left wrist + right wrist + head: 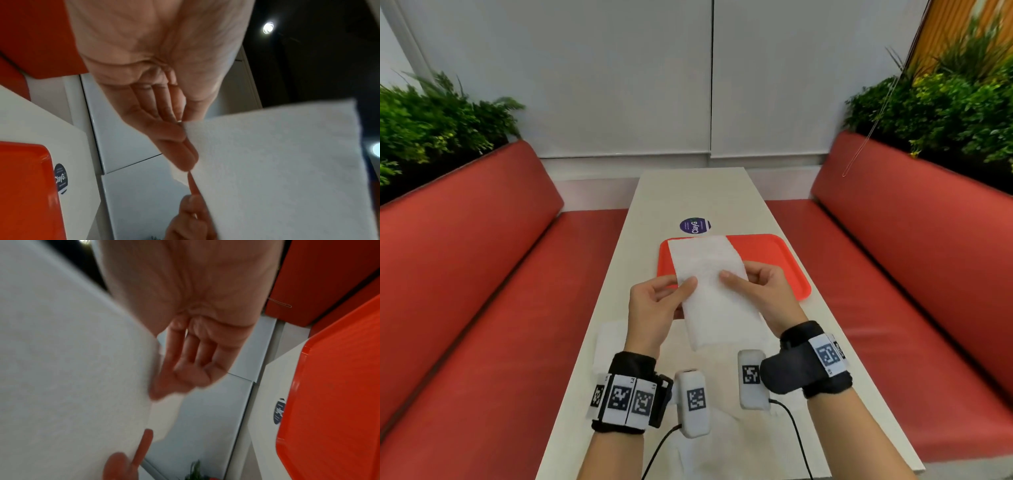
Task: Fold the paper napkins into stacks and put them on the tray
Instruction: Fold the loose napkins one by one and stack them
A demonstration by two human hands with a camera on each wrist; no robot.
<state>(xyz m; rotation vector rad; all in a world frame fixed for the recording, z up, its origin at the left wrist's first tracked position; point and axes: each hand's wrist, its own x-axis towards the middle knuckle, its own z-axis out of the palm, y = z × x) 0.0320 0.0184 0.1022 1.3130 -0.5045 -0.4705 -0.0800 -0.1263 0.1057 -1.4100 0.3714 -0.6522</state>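
- While the flat orange plastic tray (774,253) sits on the long pale table (688,192), both hands hold a white rectangular paper napkin (715,294) up in the air, its far end hanging over the tray's near left part.
- Left hand (654,308) pinches the napkin's left edge, thumb on top and fingers curled behind it.
- Right hand (760,291) does the same on the right edge, thumb pressed onto the top face, fingers tucked underneath.
- More white paper napkins (613,339) lie flat on the table on the near side of the tray, under the wrists.
- Round dark purple sticker (695,226) is stuck to the table just past the tray's far edge.
- Red padded benches (482,274) run along both sides of the table.
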